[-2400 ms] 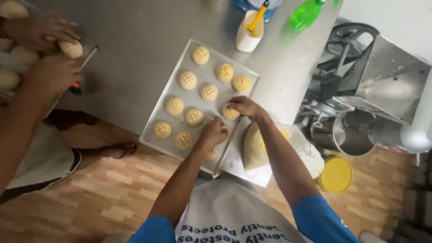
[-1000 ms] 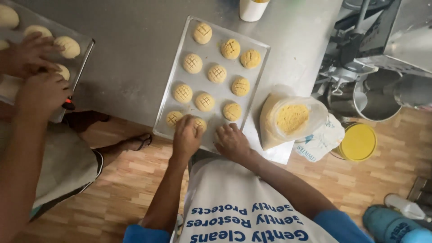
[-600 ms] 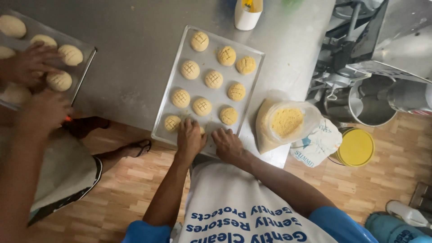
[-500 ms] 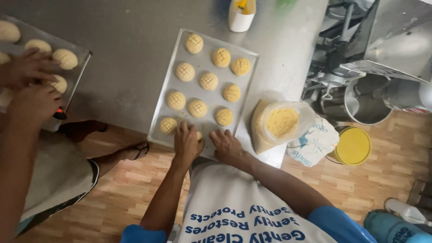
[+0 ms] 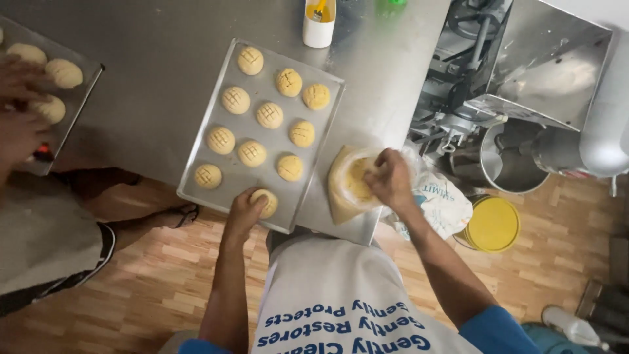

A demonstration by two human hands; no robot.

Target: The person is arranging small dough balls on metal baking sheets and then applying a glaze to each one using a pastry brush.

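Dough looked soft and easily dented, so I judged each ball (image 5: 265, 202) best cupped from the sides, sparing the scored top. My left hand (image 5: 244, 211) lay low and centre in the frame, fingers curled around that ball at the tray's (image 5: 262, 141) near edge. My right hand (image 5: 391, 181), right of centre, reached into the bag (image 5: 342, 191) of yellow dough on the bench (image 5: 151, 78); I could not tell whether its fingers pinched anything. Another person's hands (image 5: 19, 105) blurred at far left.

Single head-worn view, looking steeply down from above at close range onto the steel table (image 5: 164, 78) and wooden floor (image 5: 164, 282).
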